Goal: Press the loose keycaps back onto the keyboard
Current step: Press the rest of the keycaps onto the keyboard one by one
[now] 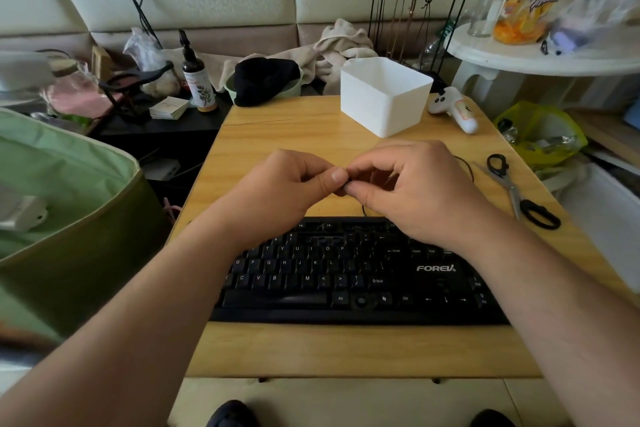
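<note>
A black keyboard [346, 274] lies on the wooden table [277, 128], with gaps in its upper key rows where caps are off. Above its far edge my left hand [291, 184] and my right hand [408, 184] meet fingertip to fingertip. Between them they pinch a small black keycap [346, 186], mostly hidden by the fingers. Both forearms cross over the keyboard's sides.
A white plastic box [384, 97] stands at the table's far side, a white controller [453, 107] beside it. Black-handled scissors [516, 191] lie at the right edge. The keyboard's thin black cable [467, 166] curls behind my right hand. A green bag [62, 204] sits to the left.
</note>
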`<state>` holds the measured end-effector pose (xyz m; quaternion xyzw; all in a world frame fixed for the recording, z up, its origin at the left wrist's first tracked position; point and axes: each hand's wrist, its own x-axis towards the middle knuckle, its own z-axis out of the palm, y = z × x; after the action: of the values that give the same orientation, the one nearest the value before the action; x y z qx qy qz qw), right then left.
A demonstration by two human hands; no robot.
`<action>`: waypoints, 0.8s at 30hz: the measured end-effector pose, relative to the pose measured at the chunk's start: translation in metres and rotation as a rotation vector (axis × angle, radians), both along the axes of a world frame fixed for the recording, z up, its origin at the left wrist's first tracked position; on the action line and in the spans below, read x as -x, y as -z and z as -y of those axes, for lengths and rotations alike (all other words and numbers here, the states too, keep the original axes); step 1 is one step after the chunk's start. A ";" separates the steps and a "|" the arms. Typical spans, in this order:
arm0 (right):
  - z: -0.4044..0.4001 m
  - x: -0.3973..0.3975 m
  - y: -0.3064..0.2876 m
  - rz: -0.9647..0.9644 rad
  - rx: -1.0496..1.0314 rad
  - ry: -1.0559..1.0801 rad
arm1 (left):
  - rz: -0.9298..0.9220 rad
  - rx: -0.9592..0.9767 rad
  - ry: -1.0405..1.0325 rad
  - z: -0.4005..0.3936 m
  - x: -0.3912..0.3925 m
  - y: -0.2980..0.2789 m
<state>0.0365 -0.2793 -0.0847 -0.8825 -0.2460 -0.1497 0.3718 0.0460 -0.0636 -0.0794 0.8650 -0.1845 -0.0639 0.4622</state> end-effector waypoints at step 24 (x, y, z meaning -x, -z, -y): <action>-0.066 -0.010 0.004 -0.364 0.556 0.121 | -0.016 -0.458 -0.017 -0.044 -0.023 0.034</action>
<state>0.0462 -0.2129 -0.0890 -0.9755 -0.1541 0.0614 0.1449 0.0694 -0.0192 -0.1133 0.9484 -0.1540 -0.1072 0.2557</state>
